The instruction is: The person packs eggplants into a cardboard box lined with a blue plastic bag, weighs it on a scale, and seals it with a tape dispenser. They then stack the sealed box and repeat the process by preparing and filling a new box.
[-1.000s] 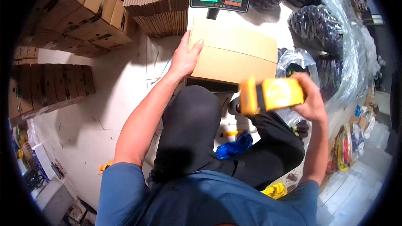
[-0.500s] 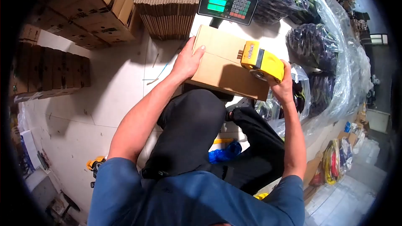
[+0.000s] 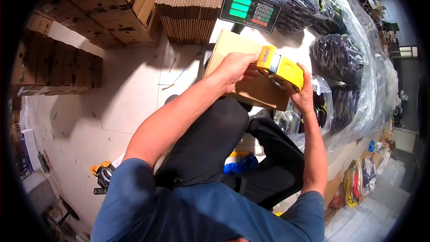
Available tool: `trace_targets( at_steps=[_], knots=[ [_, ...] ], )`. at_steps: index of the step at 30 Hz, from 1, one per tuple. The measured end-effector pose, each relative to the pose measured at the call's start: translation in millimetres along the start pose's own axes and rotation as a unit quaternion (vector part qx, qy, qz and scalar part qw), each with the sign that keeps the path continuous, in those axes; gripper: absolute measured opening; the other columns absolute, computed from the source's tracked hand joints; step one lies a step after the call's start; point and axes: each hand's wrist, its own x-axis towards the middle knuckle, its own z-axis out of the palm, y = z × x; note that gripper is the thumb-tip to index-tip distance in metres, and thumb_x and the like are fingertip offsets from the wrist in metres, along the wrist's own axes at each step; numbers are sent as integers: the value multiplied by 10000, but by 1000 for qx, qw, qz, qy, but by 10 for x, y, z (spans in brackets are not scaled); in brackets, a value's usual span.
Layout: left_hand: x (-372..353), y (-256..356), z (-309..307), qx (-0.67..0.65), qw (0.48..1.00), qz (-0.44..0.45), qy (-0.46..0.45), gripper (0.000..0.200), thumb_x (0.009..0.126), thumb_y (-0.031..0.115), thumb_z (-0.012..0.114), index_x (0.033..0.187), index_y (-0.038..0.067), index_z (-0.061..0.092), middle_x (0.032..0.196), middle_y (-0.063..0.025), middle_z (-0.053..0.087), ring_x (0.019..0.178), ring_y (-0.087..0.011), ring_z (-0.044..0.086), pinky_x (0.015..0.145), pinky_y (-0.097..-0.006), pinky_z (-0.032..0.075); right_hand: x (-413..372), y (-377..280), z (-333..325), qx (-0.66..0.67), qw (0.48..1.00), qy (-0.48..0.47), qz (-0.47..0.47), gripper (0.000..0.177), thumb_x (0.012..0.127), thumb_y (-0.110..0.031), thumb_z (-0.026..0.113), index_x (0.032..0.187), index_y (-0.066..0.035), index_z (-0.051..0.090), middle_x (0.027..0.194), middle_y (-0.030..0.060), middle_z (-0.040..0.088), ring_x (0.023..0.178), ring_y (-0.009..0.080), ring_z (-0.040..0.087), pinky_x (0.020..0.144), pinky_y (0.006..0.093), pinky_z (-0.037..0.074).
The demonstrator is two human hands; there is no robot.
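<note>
While the right hand [image 3: 301,90] is clamped around its rear end, the yellow boxy plastic tool with a dark band across its middle [image 3: 291,72] sits over the right half of a plain tan cardboard box [image 3: 227,45], near the person's knees; contact with the box top can't be told. Left hand [image 3: 235,68] reaches across the box, thumb and fingers apart, fingertips at the tool's front end; whether they grip it can't be told. Dark shadow covers the box's near right part.

Just beyond the box stands a black scale display with three lit green windows and a keypad [image 3: 250,10]. Left of that, a tall stack of flattened brown corrugated cardboard [image 3: 188,24], then big brown cartons with dark print [image 3: 107,11] and a row of darker brown cartons [image 3: 62,69] at far left. Right side: dark, glossy bundles in clear plastic [image 3: 337,58], contents not clear, beside a long sheet of crumpled clear plastic [image 3: 374,49]. Crumpled blue plastic [image 3: 241,166] lies on the pale tiled floor [image 3: 125,112] between the legs in black trousers [image 3: 204,145]. A yellow-and-black object [image 3: 104,172] lies near the left elbow, partly hidden.
</note>
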Motion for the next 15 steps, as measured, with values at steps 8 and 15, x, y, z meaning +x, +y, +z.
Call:
trace_targets(
  at_steps=[8,15],
  knots=[
    [267,-166,73,51,993,74,74,197,995,166,601,930,-5,675,900,-73,716,777,-137,677,673,-281,531,17,-28,2,-13,1000,5,-11,719,847,-49,770,1466,-124,413,1230,157,661,1120,260,657,964,367,523],
    [185,-68,12,339,876,270,213,182,967,116,588,882,-18,676,814,-98,705,730,-163,652,685,-306,524,-7,-6,-25,-44,999,19,-18,661,835,-52,762,1401,-61,422,1156,144,645,1075,246,645,957,366,514]
  ],
)
